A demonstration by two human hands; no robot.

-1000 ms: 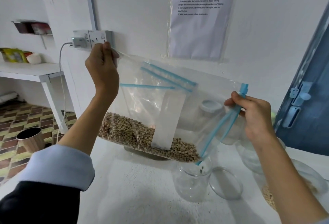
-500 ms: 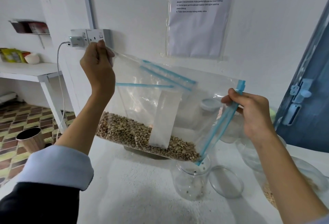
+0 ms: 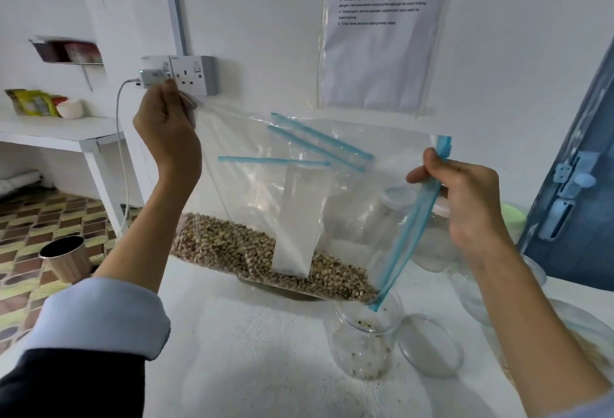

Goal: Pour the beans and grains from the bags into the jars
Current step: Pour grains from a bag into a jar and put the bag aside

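A clear zip bag (image 3: pixel 252 191) with blue seal strips hangs tilted above the white table (image 3: pixel 259 351). Pale beans (image 3: pixel 232 248) lie along its lower edge. My left hand (image 3: pixel 166 128) pinches the bag's raised corner near the wall socket. My right hand (image 3: pixel 465 198) grips the blue zip edge on the right. The bag's lowest corner points into an open glass jar (image 3: pixel 363 348), where a few beans lie at the bottom. The jar's clear lid (image 3: pixel 430 344) lies flat beside it on the right.
More glass jars (image 3: pixel 432 235) stand behind my right arm, one with a white lid. A blue door (image 3: pixel 578 185) is at the right. A paper sheet (image 3: pixel 382 28) hangs on the wall. A round bin (image 3: pixel 64 258) stands on the patterned floor at left.
My left hand has lifted its corner a little higher, tilting the bag more steeply. A few beans have dropped into the jar under the bag's low corner.
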